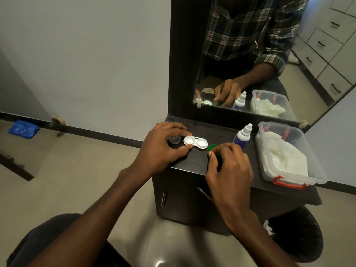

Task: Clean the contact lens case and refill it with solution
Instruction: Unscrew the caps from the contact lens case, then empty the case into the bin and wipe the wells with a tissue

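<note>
A white two-well contact lens case lies with both wells uncapped on the dark cabinet top. My left hand rests at its left end, thumb against the left well, with a grey cap under the fingers. My right hand pinches a green cap just right of the case. A solution bottle, white with a blue label and a capped nozzle, stands upright behind my right hand.
A clear plastic box with red clips holds white tissues at the right of the cabinet top. A mirror stands behind. A black-lined bin sits on the floor at lower right. A blue cloth lies far left.
</note>
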